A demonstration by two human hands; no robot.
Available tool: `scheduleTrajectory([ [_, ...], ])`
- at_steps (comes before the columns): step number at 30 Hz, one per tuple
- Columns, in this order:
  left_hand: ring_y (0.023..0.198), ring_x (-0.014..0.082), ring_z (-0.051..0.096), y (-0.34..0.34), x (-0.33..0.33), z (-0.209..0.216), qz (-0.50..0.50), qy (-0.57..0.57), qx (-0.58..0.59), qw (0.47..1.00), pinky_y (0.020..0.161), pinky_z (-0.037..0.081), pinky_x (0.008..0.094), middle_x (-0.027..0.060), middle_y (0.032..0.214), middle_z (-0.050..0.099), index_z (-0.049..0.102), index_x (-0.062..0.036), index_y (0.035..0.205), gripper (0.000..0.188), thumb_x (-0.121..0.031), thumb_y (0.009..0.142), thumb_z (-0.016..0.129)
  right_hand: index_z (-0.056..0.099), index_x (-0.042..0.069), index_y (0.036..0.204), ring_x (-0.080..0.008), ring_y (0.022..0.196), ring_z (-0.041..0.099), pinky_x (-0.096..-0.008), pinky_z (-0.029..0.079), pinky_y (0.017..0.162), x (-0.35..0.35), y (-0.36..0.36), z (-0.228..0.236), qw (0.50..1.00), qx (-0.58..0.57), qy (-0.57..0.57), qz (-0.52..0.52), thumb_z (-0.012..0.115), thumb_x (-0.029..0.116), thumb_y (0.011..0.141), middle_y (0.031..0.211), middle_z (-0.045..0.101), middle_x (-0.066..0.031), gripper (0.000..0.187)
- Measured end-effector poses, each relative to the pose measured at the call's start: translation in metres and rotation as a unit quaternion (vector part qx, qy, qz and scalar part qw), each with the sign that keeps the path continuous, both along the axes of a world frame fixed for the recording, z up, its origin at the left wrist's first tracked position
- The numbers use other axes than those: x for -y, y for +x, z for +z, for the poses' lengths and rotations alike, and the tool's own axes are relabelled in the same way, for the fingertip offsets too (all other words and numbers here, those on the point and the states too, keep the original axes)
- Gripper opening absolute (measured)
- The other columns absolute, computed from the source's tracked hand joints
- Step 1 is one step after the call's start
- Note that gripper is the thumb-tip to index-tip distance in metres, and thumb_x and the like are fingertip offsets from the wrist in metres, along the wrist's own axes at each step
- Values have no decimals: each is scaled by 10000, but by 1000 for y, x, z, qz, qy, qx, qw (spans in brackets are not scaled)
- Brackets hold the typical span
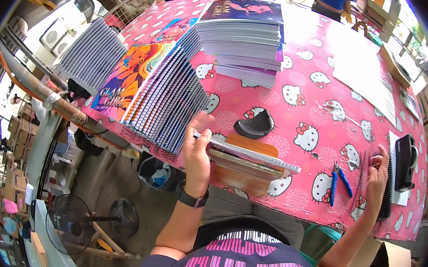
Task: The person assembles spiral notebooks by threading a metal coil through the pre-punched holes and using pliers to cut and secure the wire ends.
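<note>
My left hand (198, 155) grips the left end of an unbound notebook block (253, 153), thumb on top. The block stands on edge against a brown wooden block (244, 169) near the table's front edge. My right hand (377, 174) is at the right side of the table with its fingers bent, between a thin grey spiral binding coil (363, 172) and black coils (388, 192). Whatever those fingers hold is hidden. Blue-handled cutting pliers (342, 181) lie left of that hand. A black curved holder (254, 124) rests behind the notebook block.
Spiral-bound notebooks (168, 101) are stacked on the left, with a grey coil-edged stack (92, 54) beyond. Another tall notebook stack (247, 45) stands at the back. A black device (404, 163) sits at the right edge. A floor fan (71, 225) stands below left; a person (331, 2) is far behind.
</note>
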State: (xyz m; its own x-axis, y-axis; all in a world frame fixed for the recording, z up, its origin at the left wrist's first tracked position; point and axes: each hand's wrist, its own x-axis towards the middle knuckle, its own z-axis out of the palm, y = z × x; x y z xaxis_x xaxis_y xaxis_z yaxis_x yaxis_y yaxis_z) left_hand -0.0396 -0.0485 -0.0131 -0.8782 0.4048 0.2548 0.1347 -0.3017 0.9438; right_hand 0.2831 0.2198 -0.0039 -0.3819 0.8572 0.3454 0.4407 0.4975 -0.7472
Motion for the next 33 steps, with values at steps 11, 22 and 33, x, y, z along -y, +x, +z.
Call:
scheduleTrajectory([
  [11,1157,274,482,86,-51,10,6,-335,-498,799,1048,-3,633,16,1045,578,651,-150,1056,449,-423,711,742,513,33,1265,-156,741,522,-294,457,700,93,-91,39,929,-55,-171,324,522,41,926,808,530,-87,340],
  [22,1101,340,498,95,-65,4,23,-238,-533,812,967,375,470,83,1017,606,666,-55,949,279,-234,740,713,650,12,990,-193,779,599,-300,475,690,81,-92,31,928,-39,-68,365,629,30,845,880,629,-87,148],
  [33,889,210,578,73,-39,22,-117,-181,-475,853,877,346,398,28,896,631,671,-113,906,203,-159,728,757,640,37,1009,-328,816,628,-393,491,725,76,-95,39,895,8,-87,437,565,82,885,865,644,-150,151],
])
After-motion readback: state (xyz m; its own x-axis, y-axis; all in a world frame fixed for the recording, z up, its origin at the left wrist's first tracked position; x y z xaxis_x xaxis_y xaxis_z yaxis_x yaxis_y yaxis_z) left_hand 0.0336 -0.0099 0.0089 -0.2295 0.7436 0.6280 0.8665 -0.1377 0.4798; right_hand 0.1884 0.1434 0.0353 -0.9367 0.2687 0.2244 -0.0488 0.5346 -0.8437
